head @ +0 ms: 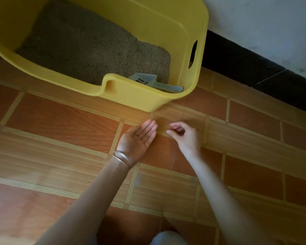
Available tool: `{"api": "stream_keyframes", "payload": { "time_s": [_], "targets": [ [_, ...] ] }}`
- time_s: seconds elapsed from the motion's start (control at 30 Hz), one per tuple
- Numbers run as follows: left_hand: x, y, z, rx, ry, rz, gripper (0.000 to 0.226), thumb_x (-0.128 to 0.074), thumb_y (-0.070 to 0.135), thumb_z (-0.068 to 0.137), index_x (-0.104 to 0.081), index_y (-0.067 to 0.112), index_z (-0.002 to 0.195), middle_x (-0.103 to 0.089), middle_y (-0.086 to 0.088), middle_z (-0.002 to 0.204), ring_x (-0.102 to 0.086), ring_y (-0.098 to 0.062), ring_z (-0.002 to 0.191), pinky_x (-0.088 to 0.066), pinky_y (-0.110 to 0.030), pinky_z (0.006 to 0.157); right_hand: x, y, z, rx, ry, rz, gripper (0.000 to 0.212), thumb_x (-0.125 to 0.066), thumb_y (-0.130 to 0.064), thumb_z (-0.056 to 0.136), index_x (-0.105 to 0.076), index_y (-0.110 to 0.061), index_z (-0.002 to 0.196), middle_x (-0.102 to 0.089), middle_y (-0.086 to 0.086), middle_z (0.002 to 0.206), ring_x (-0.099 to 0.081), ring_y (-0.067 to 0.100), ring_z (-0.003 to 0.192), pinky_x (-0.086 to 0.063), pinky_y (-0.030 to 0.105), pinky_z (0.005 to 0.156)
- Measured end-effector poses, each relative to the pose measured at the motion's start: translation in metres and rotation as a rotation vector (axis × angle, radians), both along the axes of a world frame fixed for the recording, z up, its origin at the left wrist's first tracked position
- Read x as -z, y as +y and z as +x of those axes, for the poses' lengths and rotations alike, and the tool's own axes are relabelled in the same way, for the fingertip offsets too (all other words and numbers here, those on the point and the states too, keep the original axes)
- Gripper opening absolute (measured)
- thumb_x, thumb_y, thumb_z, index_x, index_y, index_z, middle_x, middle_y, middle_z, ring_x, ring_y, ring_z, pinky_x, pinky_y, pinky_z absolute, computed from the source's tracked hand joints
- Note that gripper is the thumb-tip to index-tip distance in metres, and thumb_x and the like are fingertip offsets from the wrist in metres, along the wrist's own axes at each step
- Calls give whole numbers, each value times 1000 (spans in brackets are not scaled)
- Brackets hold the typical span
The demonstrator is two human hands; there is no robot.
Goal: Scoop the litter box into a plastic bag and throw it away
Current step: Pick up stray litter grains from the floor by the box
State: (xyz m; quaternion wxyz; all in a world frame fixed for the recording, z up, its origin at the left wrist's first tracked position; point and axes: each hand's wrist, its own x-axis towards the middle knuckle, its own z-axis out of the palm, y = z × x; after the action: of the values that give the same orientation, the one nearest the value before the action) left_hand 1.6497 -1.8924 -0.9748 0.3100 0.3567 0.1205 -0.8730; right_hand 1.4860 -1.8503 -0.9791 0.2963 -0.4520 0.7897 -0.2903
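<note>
A yellow litter box (129, 91) stands on the tiled floor, filled with grey-brown litter (88, 50). A grey slotted scoop (149, 81) lies in its near right corner. In front of the box, my left hand (140, 137) is turned palm up with straight fingers. Two bangles sit on its wrist. Just to its right, my right hand (185, 137) has its fingers curled, and thumb and forefinger seem to pinch the edge of a faint, clear plastic bag (187, 117) spread over the tiles. The bag is barely visible.
Orange and wood-pattern floor tiles (60, 124) stretch around the box. A white wall (272, 23) with a black skirting band (245, 68) runs along the right, close behind the box. My knee (168, 238) shows at the bottom edge.
</note>
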Motion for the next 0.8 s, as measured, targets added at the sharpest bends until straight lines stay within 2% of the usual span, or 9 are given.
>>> {"api": "stream_keyframes", "payload": {
  "time_s": [0.17, 0.23, 0.43, 0.6, 0.67, 0.8],
  "targets": [
    [1, 2, 2, 16, 0, -36, 36, -32, 15, 97, -62, -4, 105, -67, -17, 109, -67, -25, 95, -51, -35, 89, 4, 0, 6, 4, -1, 1, 23, -77, -18, 73, -67, -22, 93, -62, -9, 83, -53, 3, 77, -40, 13, 72],
    [0, 3, 1, 21, -6, -38, 36, -32, 15, 97, -61, -4, 106, -67, -17, 109, -66, -25, 98, -50, -34, 91, 5, 0, 7, 9, 35, -15, 24, -77, -19, 72, -68, -21, 94, -62, -9, 82, -52, 2, 75, -40, 14, 70],
    [-1, 3, 1, 12, -27, -31, 36, -31, 14, 97, -61, -4, 106, -67, -17, 108, -65, -25, 100, -49, -34, 92, 11, 3, 10, 5, 186, -156, 8, -76, -18, 74, -73, -18, 81, -64, -3, 82, -52, -2, 66, -42, 9, 67],
    [-1, 3, 0, -1, -33, -34, 38, -29, 15, 98, -60, -5, 107, -67, -18, 109, -64, -26, 101, -47, -34, 93, 16, 4, 16, -50, 325, -189, 1, -70, -16, 80, -69, -16, 79, -62, -3, 79, -57, 14, 69, -50, 33, 64],
    [-1, 2, -1, -2, -43, -33, 39, -28, 15, 99, -60, -5, 107, -67, -18, 110, -64, -26, 102, -47, -34, 93, 17, 4, 18, -73, 365, -191, 2, -68, -14, 82, -67, -15, 80, -60, -2, 79, -58, 19, 71, -50, 37, 64],
    [-2, 2, 0, 16, -38, -35, 37, -30, 15, 98, -60, -5, 106, -68, -18, 106, -66, -26, 98, -49, -34, 91, -1, 7, 29, -42, 109, -299, 2, -67, -15, 83, -68, -13, 83, -63, -2, 82, -57, 11, 76, -43, 20, 71]
  ]
}}
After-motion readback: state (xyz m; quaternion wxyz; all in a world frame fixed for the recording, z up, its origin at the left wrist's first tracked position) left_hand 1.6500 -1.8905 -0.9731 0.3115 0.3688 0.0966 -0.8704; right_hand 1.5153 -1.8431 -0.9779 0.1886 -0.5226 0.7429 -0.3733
